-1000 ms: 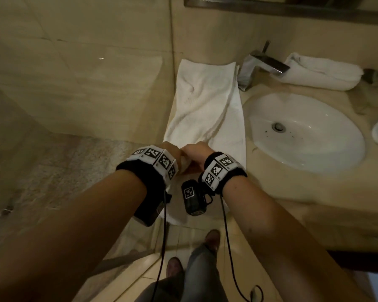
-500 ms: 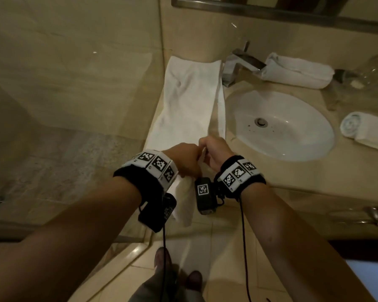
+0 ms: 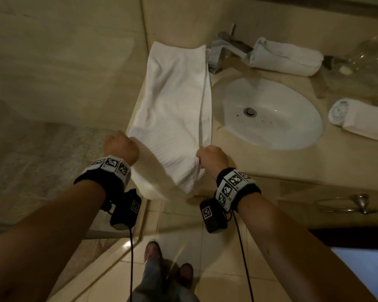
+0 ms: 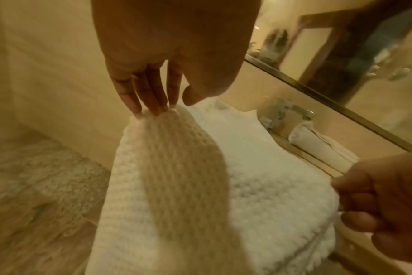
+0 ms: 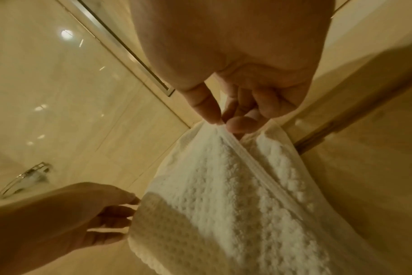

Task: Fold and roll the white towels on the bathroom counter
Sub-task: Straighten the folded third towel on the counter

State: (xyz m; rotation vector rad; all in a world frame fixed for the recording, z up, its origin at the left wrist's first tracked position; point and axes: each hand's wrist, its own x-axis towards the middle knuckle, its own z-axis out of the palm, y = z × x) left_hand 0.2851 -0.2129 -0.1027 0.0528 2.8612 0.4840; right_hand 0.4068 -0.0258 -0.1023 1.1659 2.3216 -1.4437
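Note:
A long white waffle towel (image 3: pixel 175 101), folded lengthwise, lies on the beige counter (image 3: pixel 271 162) left of the sink. Its near end hangs over the counter's front edge. My left hand (image 3: pixel 121 146) grips the near left corner; the left wrist view shows its fingertips (image 4: pixel 153 109) pinching the fabric's edge. My right hand (image 3: pixel 210 158) holds the near right edge, and in the right wrist view its thumb and forefinger (image 5: pixel 221 121) pinch the hem. The towel's near end is stretched between both hands.
An oval white sink (image 3: pixel 268 112) with a chrome faucet (image 3: pixel 225 49) sits right of the towel. One rolled white towel (image 3: pixel 286 59) lies behind the faucet, another rolled towel (image 3: pixel 358 118) at the far right. A glass shower wall (image 3: pixel 63 73) stands on the left.
Both hands were close together at the middle of the towel's near end. They have moved apart to its left and right sides, spreading that end out.

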